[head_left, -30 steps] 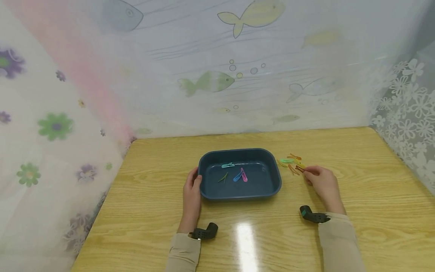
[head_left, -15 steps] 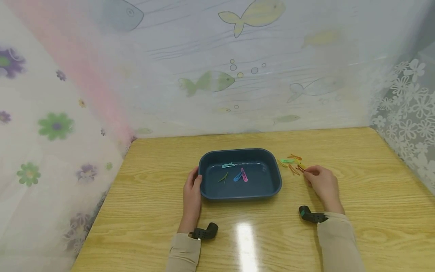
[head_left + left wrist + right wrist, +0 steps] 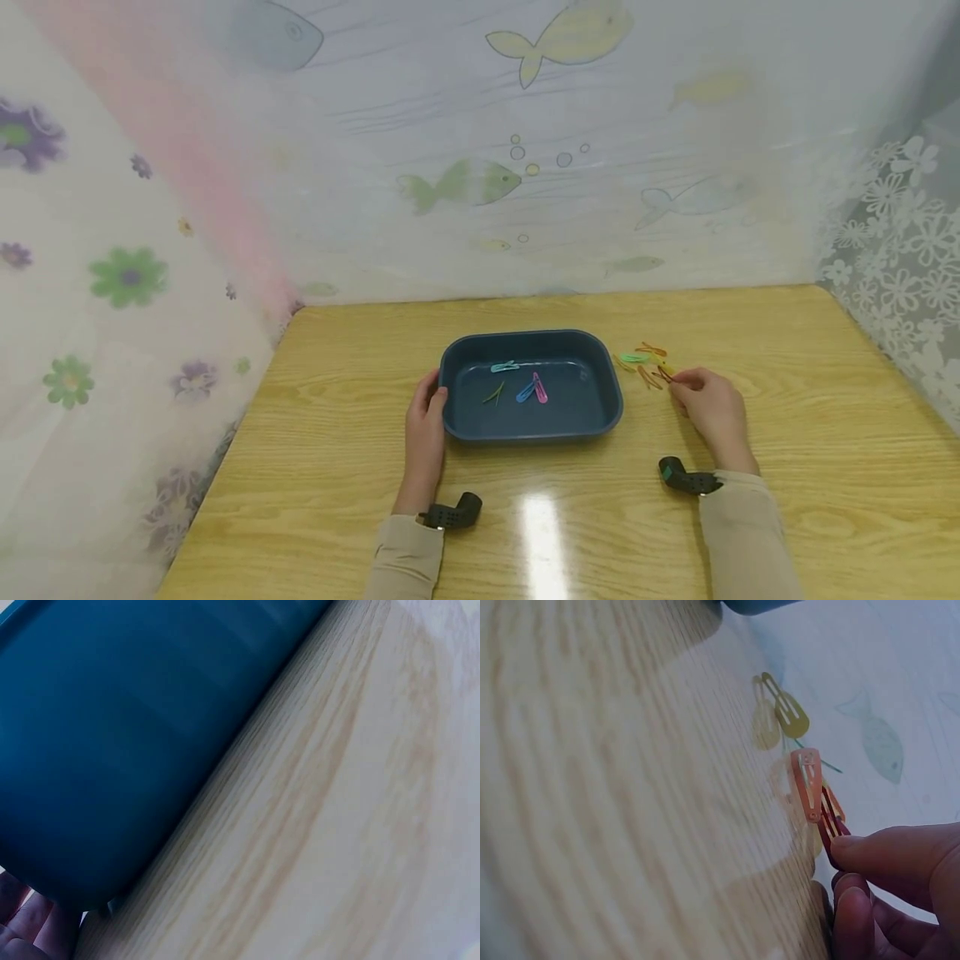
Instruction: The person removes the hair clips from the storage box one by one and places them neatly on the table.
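Observation:
My left hand [image 3: 425,433] holds the left end of a dark blue rectangular tub [image 3: 534,437], thumb at its rim. In the left wrist view the tub's outer wall [image 3: 142,742] fills much of the picture, with fingers at the lower left. Inside lie a mint hair clip [image 3: 505,367], a green one [image 3: 492,393], a blue one [image 3: 527,392] and a pink one [image 3: 541,388]. Right of the tub, my right hand [image 3: 712,412] pinches a dark red snap hair clip [image 3: 829,829] between thumb and fingers. Touching or overlapping it in the right wrist view is an orange clip [image 3: 807,784].
Several loose clips lie near the right hand, among them a light green clip [image 3: 634,358], an orange-brown clip [image 3: 651,348] and an olive-yellow clip [image 3: 789,712]. The wooden table [image 3: 330,467] meets a fish-printed curtain [image 3: 450,250] at the back.
The camera view has shifted very slightly. Both hands keep their places, the right one pinching the dark red hair clip throughout.

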The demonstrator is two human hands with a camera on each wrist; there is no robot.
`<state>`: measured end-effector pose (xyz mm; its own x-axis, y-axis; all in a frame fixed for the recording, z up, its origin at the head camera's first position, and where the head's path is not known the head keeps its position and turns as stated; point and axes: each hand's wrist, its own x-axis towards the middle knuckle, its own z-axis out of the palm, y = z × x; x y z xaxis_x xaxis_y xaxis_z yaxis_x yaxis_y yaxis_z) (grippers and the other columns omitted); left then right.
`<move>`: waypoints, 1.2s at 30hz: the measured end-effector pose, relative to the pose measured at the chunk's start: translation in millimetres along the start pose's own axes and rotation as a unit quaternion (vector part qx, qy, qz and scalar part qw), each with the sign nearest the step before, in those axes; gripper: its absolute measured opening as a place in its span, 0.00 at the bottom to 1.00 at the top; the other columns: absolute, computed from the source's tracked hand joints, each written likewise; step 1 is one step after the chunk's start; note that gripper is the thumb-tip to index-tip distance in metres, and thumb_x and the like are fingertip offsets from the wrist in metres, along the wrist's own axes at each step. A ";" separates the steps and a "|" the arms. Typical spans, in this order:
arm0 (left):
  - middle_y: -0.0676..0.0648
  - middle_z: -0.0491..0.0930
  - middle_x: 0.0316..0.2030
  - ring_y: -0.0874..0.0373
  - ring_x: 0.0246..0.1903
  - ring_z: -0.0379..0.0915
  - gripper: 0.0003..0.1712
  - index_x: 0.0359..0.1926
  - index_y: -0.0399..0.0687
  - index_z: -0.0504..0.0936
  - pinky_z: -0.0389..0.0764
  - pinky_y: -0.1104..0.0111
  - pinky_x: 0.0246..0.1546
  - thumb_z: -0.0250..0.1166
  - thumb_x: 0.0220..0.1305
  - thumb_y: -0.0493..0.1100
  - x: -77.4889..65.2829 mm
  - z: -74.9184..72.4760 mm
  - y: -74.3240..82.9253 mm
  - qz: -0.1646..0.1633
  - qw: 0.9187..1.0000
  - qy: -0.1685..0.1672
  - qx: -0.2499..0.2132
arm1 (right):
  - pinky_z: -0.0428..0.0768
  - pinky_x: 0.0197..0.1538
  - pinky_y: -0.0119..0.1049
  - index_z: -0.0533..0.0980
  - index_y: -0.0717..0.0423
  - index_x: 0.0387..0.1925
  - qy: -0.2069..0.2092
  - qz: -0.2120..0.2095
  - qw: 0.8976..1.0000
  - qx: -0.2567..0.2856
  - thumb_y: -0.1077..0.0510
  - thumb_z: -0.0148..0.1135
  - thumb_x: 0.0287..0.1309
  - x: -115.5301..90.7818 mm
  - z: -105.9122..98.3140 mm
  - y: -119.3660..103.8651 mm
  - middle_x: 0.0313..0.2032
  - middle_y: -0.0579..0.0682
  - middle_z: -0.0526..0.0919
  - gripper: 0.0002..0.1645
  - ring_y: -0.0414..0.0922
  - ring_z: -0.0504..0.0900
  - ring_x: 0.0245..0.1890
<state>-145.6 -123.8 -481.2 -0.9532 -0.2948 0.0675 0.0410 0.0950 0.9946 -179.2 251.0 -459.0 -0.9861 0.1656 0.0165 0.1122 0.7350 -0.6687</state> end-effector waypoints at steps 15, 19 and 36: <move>0.46 0.67 0.57 0.58 0.57 0.60 0.21 0.59 0.44 0.66 0.61 0.62 0.58 0.47 0.67 0.43 -11.7 -1.2 31.8 -0.007 1.000 -0.010 0.008 | 0.69 0.28 0.34 0.75 0.60 0.43 0.004 -0.003 1.000 0.013 0.53 0.53 0.58 1.0 0.0 0.2 0.31 0.54 0.80 0.17 0.41 0.76 0.21; 0.47 0.67 0.57 0.58 0.57 0.60 0.21 0.59 0.44 0.66 0.61 0.62 0.57 0.47 0.67 0.43 -9.6 -1.4 27.8 -0.006 1.000 -0.013 0.004 | 0.70 0.27 0.34 0.75 0.60 0.43 0.003 -0.002 1.000 0.015 0.52 0.53 0.58 1.4 0.1 0.9 0.32 0.55 0.80 0.18 0.41 0.77 0.22; 0.58 0.68 0.54 0.65 0.55 0.60 0.19 0.57 0.59 0.68 0.62 0.65 0.57 0.48 0.66 0.50 -1.3 0.2 0.5 -0.001 1.000 -0.001 0.008 | 0.75 0.24 0.34 0.73 0.59 0.47 -0.008 0.008 0.998 0.054 0.47 0.50 0.60 -0.4 -3.2 -2.0 0.35 0.57 0.77 0.22 0.44 0.77 0.23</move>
<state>-144.4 -123.1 -480.8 -0.9537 -0.2936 0.0646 0.0338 0.1085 0.9935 -178.6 251.6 -455.3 -0.9862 0.1657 -0.0061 0.1151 0.6574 -0.7447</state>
